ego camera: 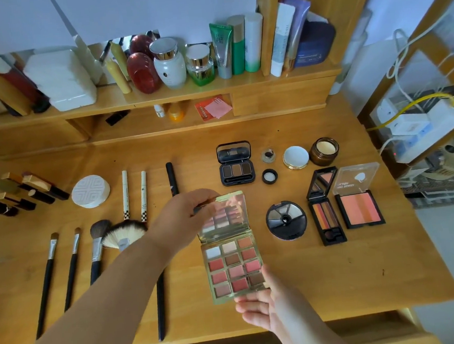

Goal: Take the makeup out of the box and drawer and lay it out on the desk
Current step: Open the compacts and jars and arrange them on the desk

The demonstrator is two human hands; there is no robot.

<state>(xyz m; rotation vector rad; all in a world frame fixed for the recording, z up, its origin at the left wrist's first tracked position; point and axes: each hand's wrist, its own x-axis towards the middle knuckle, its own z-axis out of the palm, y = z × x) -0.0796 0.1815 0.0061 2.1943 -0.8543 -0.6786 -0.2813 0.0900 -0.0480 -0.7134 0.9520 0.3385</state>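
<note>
A wooden desk [337, 271] with a raised shelf [160, 95] of bottles and tubes at its back edge carried the makeup in rows. At the front edge lay one open gold twelve-pan eyeshadow palette [233, 266]; the left hand [186, 215] pinched the top of its mirrored lid, while the right hand [263, 304] cupped its near corner with fingers loosely spread. Toward the right edge sat three more open palettes, one round black compact [286, 219] and four small jars and lids. Four brushes [72, 262] lay near the left front, partly hidden by the forearm; three pencils [125, 192] stood behind them. Lipsticks [31, 190] at the left edge blurred together, uncountable.
</note>
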